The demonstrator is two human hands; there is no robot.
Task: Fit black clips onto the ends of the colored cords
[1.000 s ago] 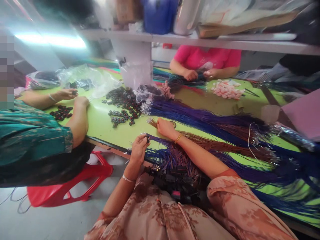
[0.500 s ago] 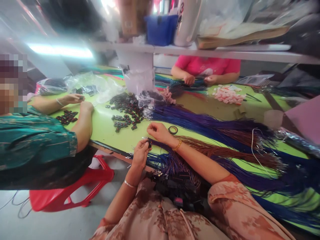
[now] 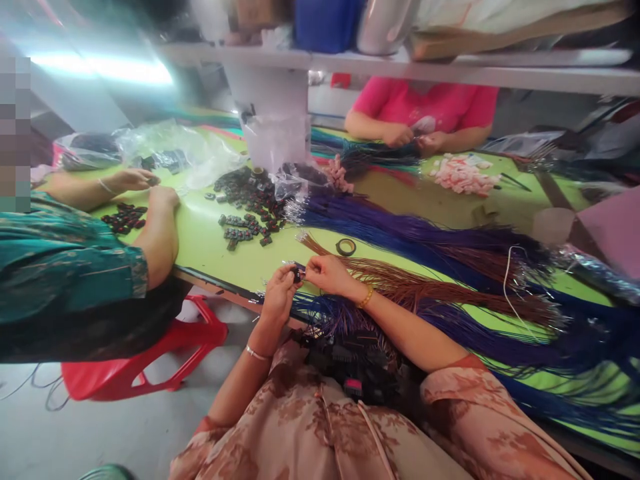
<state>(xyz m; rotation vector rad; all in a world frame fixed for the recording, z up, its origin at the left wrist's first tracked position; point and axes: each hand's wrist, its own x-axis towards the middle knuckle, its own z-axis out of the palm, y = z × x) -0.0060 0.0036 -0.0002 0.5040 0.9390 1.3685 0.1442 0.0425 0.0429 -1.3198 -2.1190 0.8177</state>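
Note:
Between the fingertips of my left hand [image 3: 278, 297] is a small black plastic connector [image 3: 297, 274], held just above the table's near edge. My right hand [image 3: 329, 275] is pinched close against the connector's right side, with what looks like a thin wire end between finger and thumb, mostly covered by the fingers. Brown wires [image 3: 395, 280] with metal tips run under and beside my right hand. Blue and purple wires [image 3: 345, 313] lie beneath my right wrist. Many black connectors [image 3: 365, 370] are heaped in my lap.
Loose black connectors [image 3: 250, 207] are piled mid-table, near a tape roll [image 3: 346, 247] and a bundle of blue wires [image 3: 380, 230]. A person in green sits at left on a red stool [image 3: 150, 353]; another in pink works opposite. A shelf [image 3: 450, 73] spans above the table.
My right hand has come down and right from above the brown wire tips to the connector. My left hand has risen slightly with the connector. The head view has tilted down.

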